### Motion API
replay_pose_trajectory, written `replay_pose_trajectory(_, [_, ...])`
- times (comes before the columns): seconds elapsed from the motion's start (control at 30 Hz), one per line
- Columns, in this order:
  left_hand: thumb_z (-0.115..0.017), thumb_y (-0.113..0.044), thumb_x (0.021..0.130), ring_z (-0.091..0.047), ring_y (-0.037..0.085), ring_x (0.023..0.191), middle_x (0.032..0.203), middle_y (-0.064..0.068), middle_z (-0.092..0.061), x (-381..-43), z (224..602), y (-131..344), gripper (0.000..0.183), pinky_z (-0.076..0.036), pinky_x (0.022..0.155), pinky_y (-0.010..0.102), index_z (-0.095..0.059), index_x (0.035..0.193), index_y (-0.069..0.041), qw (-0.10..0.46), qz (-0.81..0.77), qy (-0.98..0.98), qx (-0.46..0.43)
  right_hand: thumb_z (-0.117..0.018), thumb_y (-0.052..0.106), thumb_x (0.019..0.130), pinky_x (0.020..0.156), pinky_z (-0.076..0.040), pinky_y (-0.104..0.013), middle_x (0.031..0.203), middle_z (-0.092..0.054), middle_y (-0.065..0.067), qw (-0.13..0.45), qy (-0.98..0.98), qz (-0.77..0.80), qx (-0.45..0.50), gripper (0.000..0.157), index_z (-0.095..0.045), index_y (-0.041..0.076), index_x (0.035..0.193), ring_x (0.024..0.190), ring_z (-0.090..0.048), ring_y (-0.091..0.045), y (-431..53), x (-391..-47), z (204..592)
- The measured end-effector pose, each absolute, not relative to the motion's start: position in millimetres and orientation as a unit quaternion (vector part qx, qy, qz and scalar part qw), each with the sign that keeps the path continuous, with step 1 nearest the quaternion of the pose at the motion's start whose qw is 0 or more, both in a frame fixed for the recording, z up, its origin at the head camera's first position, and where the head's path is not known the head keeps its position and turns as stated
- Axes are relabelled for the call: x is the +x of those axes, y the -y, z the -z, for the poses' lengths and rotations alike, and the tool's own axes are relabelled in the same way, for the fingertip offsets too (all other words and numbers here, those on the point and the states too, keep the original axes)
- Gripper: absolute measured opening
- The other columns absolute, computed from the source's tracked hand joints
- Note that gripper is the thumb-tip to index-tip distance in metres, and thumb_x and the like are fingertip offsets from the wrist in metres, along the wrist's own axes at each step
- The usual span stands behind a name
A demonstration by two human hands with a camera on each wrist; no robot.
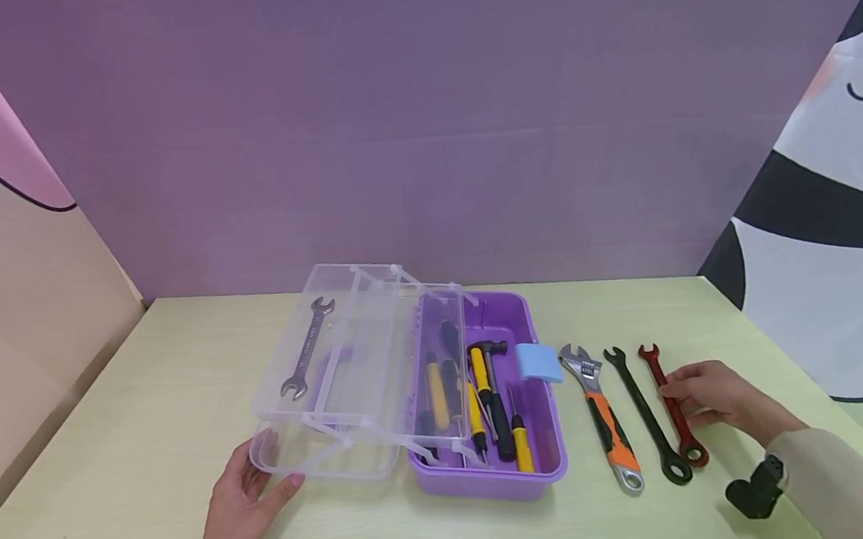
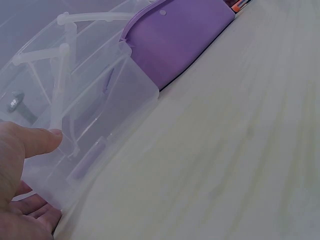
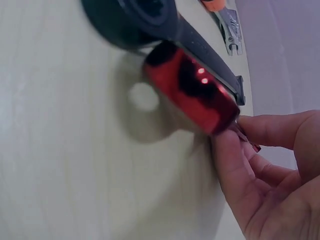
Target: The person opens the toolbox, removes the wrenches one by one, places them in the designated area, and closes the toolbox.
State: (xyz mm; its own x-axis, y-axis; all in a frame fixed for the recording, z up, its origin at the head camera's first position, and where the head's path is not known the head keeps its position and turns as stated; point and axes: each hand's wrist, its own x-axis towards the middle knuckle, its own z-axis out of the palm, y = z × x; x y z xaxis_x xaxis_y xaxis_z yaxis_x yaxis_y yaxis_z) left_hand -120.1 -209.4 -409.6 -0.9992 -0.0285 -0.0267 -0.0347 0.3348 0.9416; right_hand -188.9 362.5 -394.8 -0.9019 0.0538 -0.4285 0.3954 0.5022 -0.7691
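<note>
1. Now pinching the red wrench (image 1: 676,411) by its shaft between thumb and fingers with the right hand (image 1: 718,395); rightmost in the row over the table (image 1: 114,459), just beside the black wrench (image 1: 644,413), with the orange-handled wrench (image 1: 610,428) past that.
2. Gripping a near corner of the clear lid (image 1: 373,349) with the left hand (image 1: 245,500), thumb in front, fingers behind.
3. Probably heavy for its size, fully stiff and hard to break; likely slippery too, judging by the red wrench's glossy finish.
4. Best held around mid-shaft for balance; likely to tip if pinched close to either end.
5. As for the lid, probably light, bendy and easier to crack; best held by the rim, not the thin struts.
6. Hard to make out: any gap between red wrench and table, though hinted at by the shadow beside the ring end.
7. Hidden: shaft parts behind the right fingers; tools in the left side of the purple box (image 1: 492,489), veiled by the lid.
8. Cannot tell the silver wrench (image 1: 306,353) as inside or on top of the lid.
9. Cut off in the right wrist view: ring end of the black wrench, most of the orange-handled one.
</note>
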Motion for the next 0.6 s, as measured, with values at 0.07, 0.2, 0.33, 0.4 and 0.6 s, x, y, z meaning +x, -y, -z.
replay_pose_trajectory(0.07, [-0.07,-0.01,0.085,-0.033,0.041,0.137,0.148,0.03,-0.031,-120.1,409.3,209.3,0.073,-0.042,0.096,0.004,-0.027,0.142,0.007,0.002,-0.576,-0.817,-0.019,-0.056,0.011,0.093,0.059,-0.061,-0.027,0.072,-0.058,0.002,0.174,-0.851,0.477,0.133,0.025,-0.053,-0.01,0.107,0.063,-0.058,-0.009,-361.8,-189.5,395.3])
replay_pose_trajectory(0.2, [-0.071,-0.01,0.085,-0.034,0.04,0.137,0.148,0.03,-0.032,-119.1,408.8,209.0,0.073,-0.043,0.097,0.005,-0.027,0.142,0.006,0.002,-0.576,-0.817,-0.02,-0.056,0.011,0.093,0.058,-0.061,-0.027,0.072,-0.058,0.002,0.163,-0.861,0.463,0.132,0.026,-0.053,-0.011,0.106,0.063,-0.056,-0.01,-359.4,-188.4,394.5])
replay_pose_trajectory(0.33, [-0.071,-0.011,0.086,-0.034,0.04,0.137,0.148,0.03,-0.032,-118.4,408.5,209.2,0.073,-0.044,0.1,0.01,-0.027,0.142,0.006,0.0,-0.572,-0.82,-0.017,-0.059,0.011,0.091,0.057,-0.06,-0.027,0.072,-0.058,0.001,0.139,-0.883,0.428,0.13,0.026,-0.056,-0.012,0.103,0.064,-0.055,-0.012,-355.6,-186.6,393.5])
replay_pose_trajectory(0.4, [-0.07,-0.012,0.086,-0.034,0.041,0.137,0.148,0.03,-0.032,-118.2,408.2,209.6,0.073,-0.045,0.103,0.018,-0.027,0.142,0.006,0.003,-0.571,-0.821,-0.016,-0.061,0.012,0.09,0.057,-0.06,-0.026,0.072,-0.057,0.0,0.128,-0.894,0.409,0.132,0.027,-0.057,-0.012,0.102,0.065,-0.054,-0.013,-354.4,-186.1,393.0])
replay_pose_trajectory(0.6, [-0.069,-0.013,0.087,-0.033,0.042,0.137,0.148,0.03,-0.03,-118.3,408.0,209.6,0.073,-0.04,0.107,0.035,-0.026,0.142,0.006,0.007,-0.572,-0.82,-0.01,-0.066,0.015,0.087,0.059,-0.061,-0.026,0.073,-0.057,-0.003,0.117,-0.904,0.383,0.147,0.028,-0.06,-0.01,0.097,0.067,-0.054,-0.014,-353.1,-184.4,390.5])
